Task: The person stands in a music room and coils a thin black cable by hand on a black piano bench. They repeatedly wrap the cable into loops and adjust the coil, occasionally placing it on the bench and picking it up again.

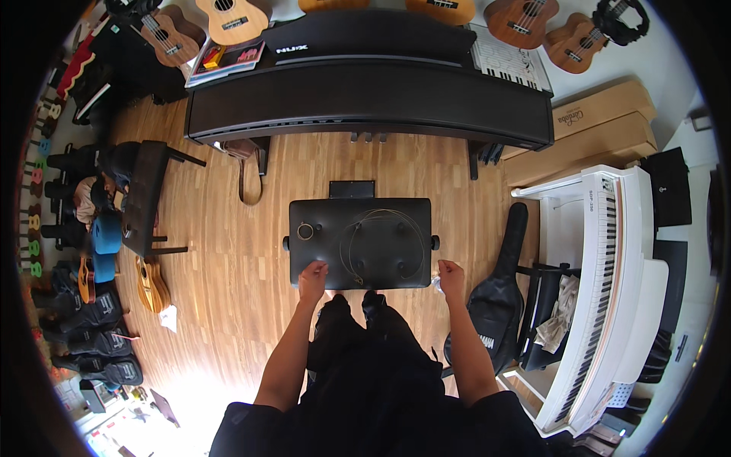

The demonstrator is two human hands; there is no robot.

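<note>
Landmark: black padded piano bench [335, 217], standing on the wood floor in front of the black digital piano [369, 107].

Loose coil of thin wire [383, 245] lies on the bench top, right of centre. Small coiled ring [305, 231] lies near the bench's left end, apart from the loose coil.

Left hand [311, 276] at the bench's near left edge, fingers curled; grip contents cannot be told. Right hand [451, 274] just off the bench's near right corner, fingers closed; something pale shows beneath it, unclear.

Hands well apart.

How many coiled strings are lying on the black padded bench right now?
2: a small tight coil near the bench's left end, and a large loose coil across its middle and right. Others may be hidden or too thin to see.
</note>
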